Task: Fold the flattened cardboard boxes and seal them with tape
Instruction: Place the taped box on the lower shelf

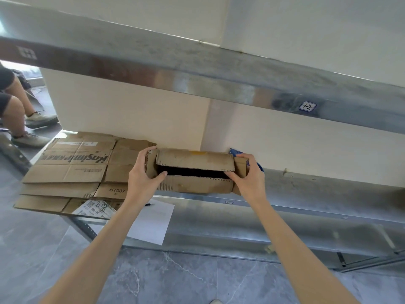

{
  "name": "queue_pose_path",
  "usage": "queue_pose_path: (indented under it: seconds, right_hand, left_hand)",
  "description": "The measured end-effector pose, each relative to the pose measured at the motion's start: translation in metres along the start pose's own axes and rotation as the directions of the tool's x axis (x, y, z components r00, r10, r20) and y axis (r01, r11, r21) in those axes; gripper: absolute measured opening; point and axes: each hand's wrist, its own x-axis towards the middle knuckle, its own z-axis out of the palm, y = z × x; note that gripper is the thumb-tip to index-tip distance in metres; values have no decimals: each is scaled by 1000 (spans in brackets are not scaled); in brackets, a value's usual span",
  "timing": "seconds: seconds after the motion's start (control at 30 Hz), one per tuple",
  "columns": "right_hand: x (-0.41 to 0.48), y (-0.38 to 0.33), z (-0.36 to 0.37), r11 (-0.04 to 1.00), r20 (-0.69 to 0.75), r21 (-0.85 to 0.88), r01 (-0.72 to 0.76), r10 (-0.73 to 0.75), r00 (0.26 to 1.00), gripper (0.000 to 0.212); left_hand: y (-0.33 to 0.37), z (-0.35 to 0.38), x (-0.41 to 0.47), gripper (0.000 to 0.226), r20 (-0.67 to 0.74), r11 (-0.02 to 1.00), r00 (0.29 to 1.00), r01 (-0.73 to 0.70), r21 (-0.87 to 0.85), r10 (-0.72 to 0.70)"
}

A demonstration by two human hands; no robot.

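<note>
Gripping cardboard box (192,170) between left hand (143,172), right hand (247,177).

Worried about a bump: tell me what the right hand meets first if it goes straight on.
The right hand grips the cardboard box; past that, probably the blue object behind it, then the wall. Depth unclear.

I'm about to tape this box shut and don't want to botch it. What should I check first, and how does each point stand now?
1. Left hand grips the box at its left end: ok.
2. Right hand grips its right end: ok.
3. Flaps meet: not ok, a dark gap shows between them.
4. Tape at hand: cannot tell; only a blue object shows behind the right hand.
5. Box rests on the shelf: cannot tell.
</note>
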Motion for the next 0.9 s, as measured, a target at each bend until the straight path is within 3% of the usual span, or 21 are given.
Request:
queue_pose_path:
  seconds: [0.13, 0.3, 0.5, 0.9]
  right_hand:
    - [3, -5, 0, 999, -11, -3, -47, 47, 999, 39]
    - [3, -15, 8, 993, -116, -15, -114, 111, 987, 50]
    - [0, -23, 17, 996, -164, -45, -83, 74, 984, 48]
    - [-3, -22, 12, 990, 9, -113, 85, -84, 996, 70]
  left_hand:
    - [-1, -8, -1, 80, 113, 1000, 994, -1, -3, 2]
    - [-7, -15, -11, 104, 253, 1000, 967, -17, 13, 13]
    - [-11, -16, -21, 123, 288, 998, 957, -30, 47, 15]
    - [-13, -12, -11, 113, 248, 999, 969, -2, -54, 16]
